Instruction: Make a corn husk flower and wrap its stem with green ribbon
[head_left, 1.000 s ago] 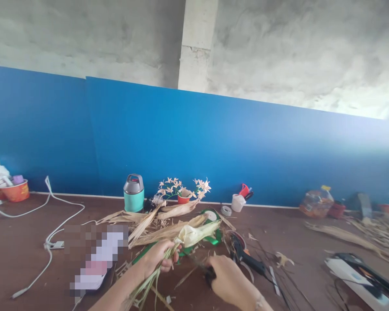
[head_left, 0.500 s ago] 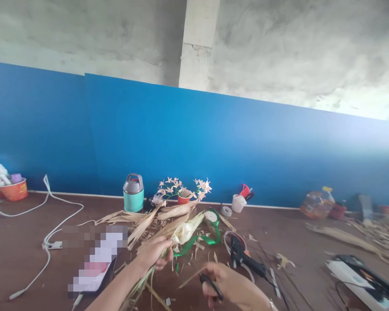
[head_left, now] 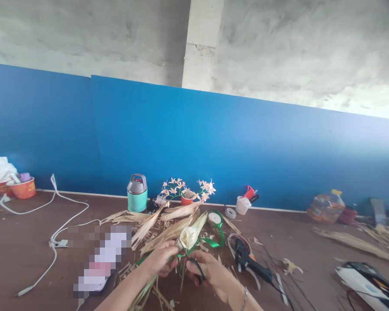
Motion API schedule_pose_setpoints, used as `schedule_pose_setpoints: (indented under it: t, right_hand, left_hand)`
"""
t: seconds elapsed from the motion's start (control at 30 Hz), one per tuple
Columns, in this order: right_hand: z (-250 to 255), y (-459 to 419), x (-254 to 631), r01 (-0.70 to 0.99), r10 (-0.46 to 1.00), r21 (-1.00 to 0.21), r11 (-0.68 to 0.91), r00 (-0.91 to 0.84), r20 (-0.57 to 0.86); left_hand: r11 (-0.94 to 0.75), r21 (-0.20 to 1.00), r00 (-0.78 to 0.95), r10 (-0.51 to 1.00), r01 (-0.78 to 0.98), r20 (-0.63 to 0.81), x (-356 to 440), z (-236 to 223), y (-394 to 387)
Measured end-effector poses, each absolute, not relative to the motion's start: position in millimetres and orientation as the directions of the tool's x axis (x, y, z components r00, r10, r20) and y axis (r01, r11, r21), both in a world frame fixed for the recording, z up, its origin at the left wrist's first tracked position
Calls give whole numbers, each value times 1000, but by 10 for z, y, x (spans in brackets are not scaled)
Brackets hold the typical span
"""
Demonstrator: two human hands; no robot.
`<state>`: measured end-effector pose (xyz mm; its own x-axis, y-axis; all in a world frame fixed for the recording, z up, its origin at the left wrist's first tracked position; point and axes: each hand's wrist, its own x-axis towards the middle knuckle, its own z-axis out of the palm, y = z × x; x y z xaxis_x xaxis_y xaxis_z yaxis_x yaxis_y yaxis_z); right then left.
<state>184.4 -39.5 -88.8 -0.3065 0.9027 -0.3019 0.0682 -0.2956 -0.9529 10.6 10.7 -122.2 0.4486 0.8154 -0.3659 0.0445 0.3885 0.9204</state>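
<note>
In the head view, the left hand [head_left: 164, 260] pinches its grip round the neck of a pale cream, pod-shaped corn-husk bundle [head_left: 188, 237], over the dark brown bench [head_left: 280, 231], well short of its far edge. The right hand [head_left: 212, 273] has its grip wrapped on slim, black-handled scissors [head_left: 200, 270], blades at that neck; contact cannot be told. A teal, grey-lidded cylindrical container [head_left: 137, 201] stands near the far edge.

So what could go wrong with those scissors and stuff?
The scissors in the right hand are close to the left hand, so they might nick a finger. They could also tear the held husk. The glue gun nearby might burn if it's hot; I can't tell.
</note>
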Motion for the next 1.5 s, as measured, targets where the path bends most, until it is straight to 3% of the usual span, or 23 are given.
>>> schedule_pose_setpoints:
  t: [0.3,0.57,0.67,0.77,0.9,0.97,1.03,1.1,1.2,1.23,1.3,1.37,1.43,1.5]
  right_hand:
    - [-1002,-368,1826,7,928,-958,-287,-244,-280]
    - [-1065,-357,1741,-19,938,-969,-248,-256,-235]
    - [-1050,-363,1847,134,931,-953,-273,-211,-297]
    - [-1003,-448,2063,415,932,-880,-230,-166,-322]
    - [-919,-643,2243,769,971,-639,-17,-140,-194]
    - [-903,-702,2234,864,973,-500,66,-166,-158]
    - [-912,-691,2211,896,970,-434,93,-179,-163]
    - [-923,-604,2217,871,939,-486,73,-223,-260]
    - [-889,-379,2242,738,785,-674,-23,-405,-470]
    - [-864,-301,2226,691,771,-721,-47,-434,-466]
    - [-817,-171,2127,688,934,-725,6,-262,-241]
    - [-799,-87,1961,781,992,-614,111,-129,15]
    - [-801,-44,1804,870,991,-475,129,-97,92]
    - [-780,-22,1744,889,988,-441,123,-66,141]
  left_hand:
    - [466,876,618,728,-128,-297,29,-1250,179]
    - [432,898,619,730,-88,-291,32,-1257,153]
    - [464,872,638,721,-154,-270,-30,-1207,157]
    - [479,818,611,764,-319,-208,-94,-1180,183]
    - [505,715,582,795,-483,-168,-124,-1205,223]
    - [517,691,578,797,-504,-174,-120,-1228,235]
    - [526,683,576,796,-506,-187,-112,-1250,242]
    - [528,686,569,798,-500,-200,-107,-1270,247]
    - [520,699,548,808,-491,-216,-100,-1293,251]
    - [519,701,542,811,-489,-223,-97,-1297,250]
    - [524,697,530,814,-489,-239,-92,-1299,246]
    - [528,695,518,816,-489,-255,-87,-1298,239]
    - [532,698,514,815,-479,-268,-86,-1299,234]
    - [526,702,508,819,-480,-267,-87,-1306,232]
